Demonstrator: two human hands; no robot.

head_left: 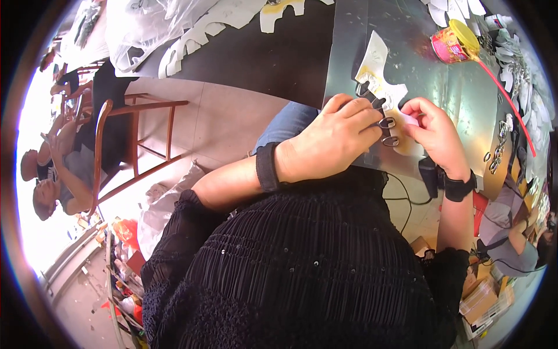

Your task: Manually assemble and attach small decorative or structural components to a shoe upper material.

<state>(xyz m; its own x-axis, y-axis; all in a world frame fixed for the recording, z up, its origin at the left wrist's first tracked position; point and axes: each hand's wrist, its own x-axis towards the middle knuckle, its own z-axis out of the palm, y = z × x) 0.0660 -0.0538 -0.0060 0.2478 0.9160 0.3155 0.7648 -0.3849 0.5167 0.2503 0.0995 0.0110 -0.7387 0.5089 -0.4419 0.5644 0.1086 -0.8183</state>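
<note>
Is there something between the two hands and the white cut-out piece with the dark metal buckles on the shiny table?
Nothing visible. The left hand and right hand both already touch the white cut-out piece at its edge with the buckles. The glue can stands farther away on the table.

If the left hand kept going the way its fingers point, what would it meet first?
The left hand points toward the right hand. First in line are the dark metal buckles on the white cut-out piece, seemingly already at its fingertips; just past them, the right hand's fingers.
</note>
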